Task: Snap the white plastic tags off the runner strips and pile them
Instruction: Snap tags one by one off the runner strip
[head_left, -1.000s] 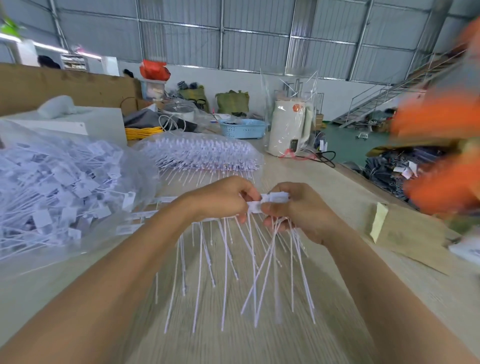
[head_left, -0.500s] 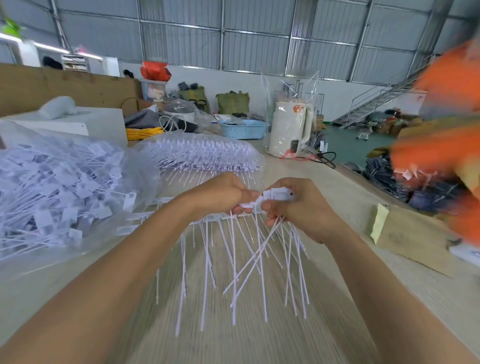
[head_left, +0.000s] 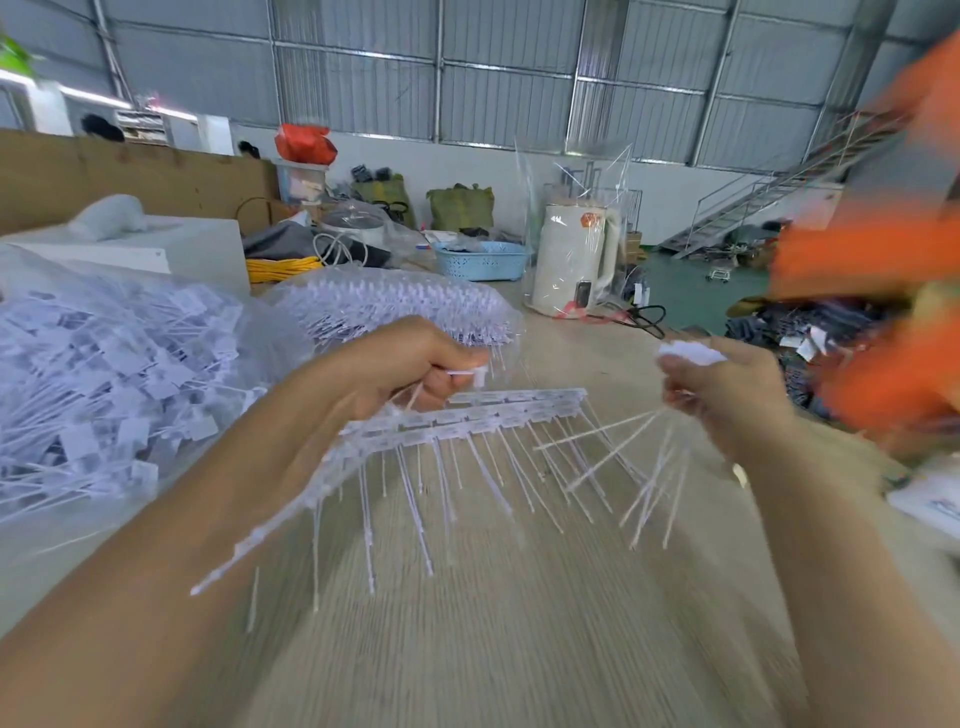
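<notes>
Left hand (head_left: 400, 369), fingers curled, grips the runner strips (head_left: 467, 415) at their left part; forearm extends toward the lower left. Right hand (head_left: 727, 395), right of the strips and apart from them, pinches a bunch of tags (head_left: 691, 356).

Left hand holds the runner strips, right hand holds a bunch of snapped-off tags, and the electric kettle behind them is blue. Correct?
Not quite: the head view shows the electric kettle is white. The left hand does hold the runner strips, the right hand the snapped-off tags.
</notes>
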